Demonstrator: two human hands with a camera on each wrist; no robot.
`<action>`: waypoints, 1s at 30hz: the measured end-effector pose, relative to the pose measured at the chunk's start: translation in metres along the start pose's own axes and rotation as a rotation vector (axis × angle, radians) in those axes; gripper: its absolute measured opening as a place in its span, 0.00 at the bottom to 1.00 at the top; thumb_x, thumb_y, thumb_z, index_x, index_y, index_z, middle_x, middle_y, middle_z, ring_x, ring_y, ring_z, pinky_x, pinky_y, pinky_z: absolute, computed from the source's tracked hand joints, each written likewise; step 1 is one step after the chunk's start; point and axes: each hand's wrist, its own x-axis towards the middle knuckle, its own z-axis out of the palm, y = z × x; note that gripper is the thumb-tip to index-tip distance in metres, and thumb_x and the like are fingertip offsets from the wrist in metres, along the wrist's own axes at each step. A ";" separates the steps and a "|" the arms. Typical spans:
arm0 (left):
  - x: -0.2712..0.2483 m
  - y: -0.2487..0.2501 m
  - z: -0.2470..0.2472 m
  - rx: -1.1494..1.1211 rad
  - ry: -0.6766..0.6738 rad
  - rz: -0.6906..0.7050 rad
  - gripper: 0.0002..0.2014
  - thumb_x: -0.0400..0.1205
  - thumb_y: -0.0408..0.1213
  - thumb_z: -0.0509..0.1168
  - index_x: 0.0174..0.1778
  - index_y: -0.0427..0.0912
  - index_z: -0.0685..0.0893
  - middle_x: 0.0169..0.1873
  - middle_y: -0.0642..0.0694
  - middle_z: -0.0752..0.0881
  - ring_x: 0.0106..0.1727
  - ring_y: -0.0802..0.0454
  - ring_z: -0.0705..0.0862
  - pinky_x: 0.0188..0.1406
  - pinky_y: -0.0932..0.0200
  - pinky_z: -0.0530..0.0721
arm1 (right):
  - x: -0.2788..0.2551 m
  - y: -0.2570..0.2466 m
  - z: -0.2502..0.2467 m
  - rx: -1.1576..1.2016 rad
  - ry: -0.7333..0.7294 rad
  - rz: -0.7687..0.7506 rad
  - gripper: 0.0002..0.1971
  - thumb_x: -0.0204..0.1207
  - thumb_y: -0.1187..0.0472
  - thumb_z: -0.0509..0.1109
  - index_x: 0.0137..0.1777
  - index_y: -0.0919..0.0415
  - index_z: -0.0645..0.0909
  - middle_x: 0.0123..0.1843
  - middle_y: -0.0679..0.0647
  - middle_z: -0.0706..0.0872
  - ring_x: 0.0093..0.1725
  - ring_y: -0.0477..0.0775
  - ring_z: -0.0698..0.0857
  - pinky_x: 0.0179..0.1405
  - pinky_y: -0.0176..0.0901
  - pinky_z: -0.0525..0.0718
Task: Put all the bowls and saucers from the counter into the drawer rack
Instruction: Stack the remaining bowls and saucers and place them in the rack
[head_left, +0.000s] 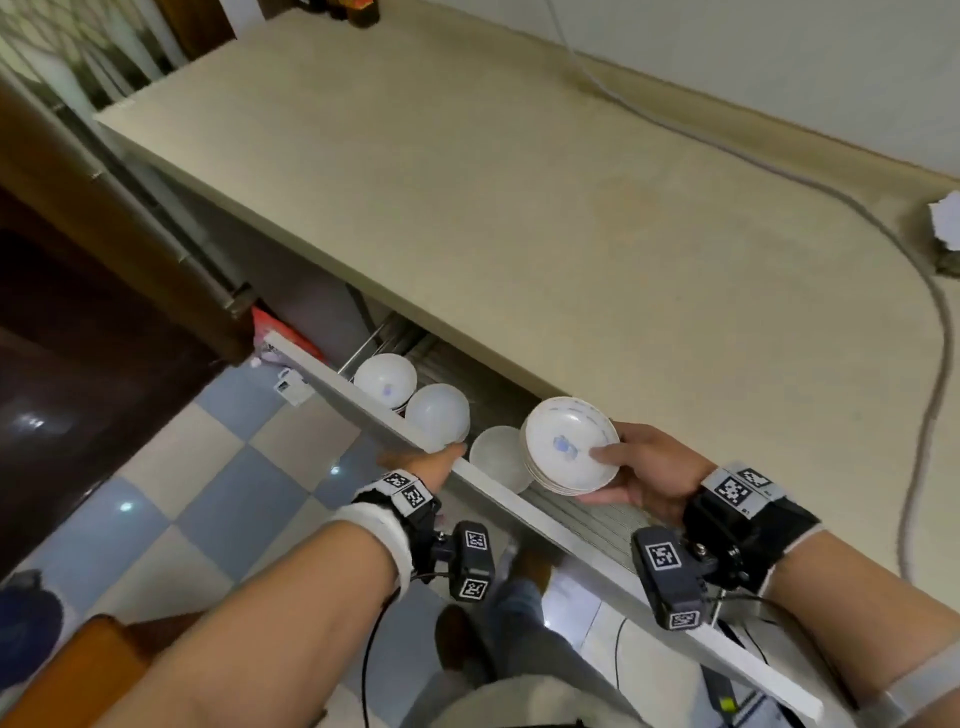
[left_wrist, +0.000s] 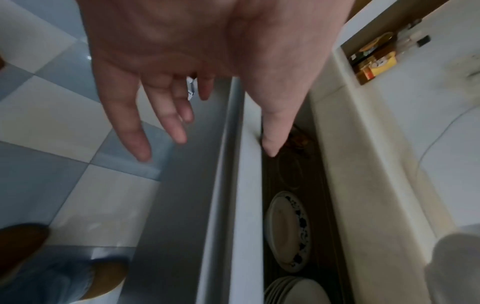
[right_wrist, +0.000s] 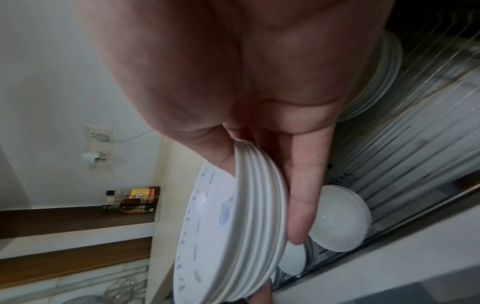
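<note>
My right hand (head_left: 597, 475) grips a stack of several white saucers (head_left: 566, 441) with blue marks, thumb inside the top one and fingers beneath. The stack is tilted above the open drawer. The right wrist view shows the saucers (right_wrist: 233, 236) edge-on in that hand (right_wrist: 262, 185). My left hand (head_left: 415, 457) rests on the white drawer front (head_left: 545, 525); its thumb lies along the top edge and the fingers (left_wrist: 140, 144) hang straight outside. Three white bowls (head_left: 384, 382) (head_left: 439, 418) (head_left: 498, 457) sit in the drawer's wire rack (head_left: 597, 514). The beige counter (head_left: 519, 208) shows no dishes.
A grey cable (head_left: 924, 291) runs along the counter's back and right side to a crumpled white object (head_left: 945, 218). More plates (left_wrist: 288, 230) (right_wrist: 384, 72) stand in the drawer. Below lie a checkered tile floor (head_left: 208, 467) and a wooden stool (head_left: 78, 665).
</note>
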 end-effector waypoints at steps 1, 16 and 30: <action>0.007 -0.006 0.007 -0.024 -0.015 0.027 0.50 0.55 0.56 0.81 0.70 0.41 0.70 0.63 0.42 0.82 0.60 0.38 0.84 0.55 0.35 0.89 | 0.000 0.008 0.000 -0.009 0.017 0.014 0.15 0.81 0.74 0.62 0.64 0.64 0.81 0.62 0.63 0.89 0.61 0.66 0.88 0.51 0.60 0.91; -0.023 -0.006 0.020 -0.274 -0.042 0.032 0.23 0.81 0.33 0.72 0.65 0.40 0.66 0.52 0.36 0.84 0.47 0.39 0.89 0.26 0.41 0.92 | 0.072 0.092 -0.076 -0.141 0.222 0.362 0.18 0.81 0.77 0.60 0.68 0.64 0.73 0.63 0.69 0.79 0.50 0.70 0.85 0.39 0.63 0.90; -0.015 -0.017 0.022 -0.245 0.028 0.080 0.13 0.82 0.32 0.66 0.62 0.40 0.77 0.52 0.33 0.88 0.48 0.40 0.91 0.34 0.47 0.92 | 0.213 0.177 -0.101 -0.434 0.123 0.423 0.27 0.79 0.69 0.65 0.79 0.63 0.69 0.75 0.68 0.78 0.59 0.66 0.83 0.59 0.62 0.86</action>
